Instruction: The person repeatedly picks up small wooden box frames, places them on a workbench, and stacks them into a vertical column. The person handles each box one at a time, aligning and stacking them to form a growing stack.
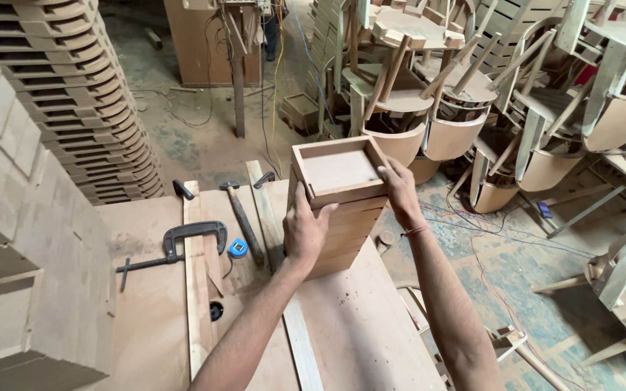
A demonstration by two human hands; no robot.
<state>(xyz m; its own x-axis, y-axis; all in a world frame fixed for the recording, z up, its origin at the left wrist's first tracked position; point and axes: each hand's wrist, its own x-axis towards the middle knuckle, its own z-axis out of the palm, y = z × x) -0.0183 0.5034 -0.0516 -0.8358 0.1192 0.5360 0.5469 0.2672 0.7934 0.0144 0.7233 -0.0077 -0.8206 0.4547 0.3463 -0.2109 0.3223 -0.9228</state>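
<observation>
A shallow square wooden tray frame [338, 168] sits on top of a stack of similar frames [342, 235] standing on the plywood workbench [360, 326]. My left hand [306, 230] grips the near left corner of the top frame, fingers wrapped over its edge. My right hand [400, 190] holds the frame's right side, thumb on the rim. The top frame is slightly tilted and offset from the stack beneath.
On the bench lie a black C-clamp [182, 242], a hammer [243, 221], a blue tape measure [238, 248] and wooden strips [197, 289]. Tall stacks of wooden frames [74, 94] rise at left. Piled unfinished chairs [472, 94] and cables cover the floor at right.
</observation>
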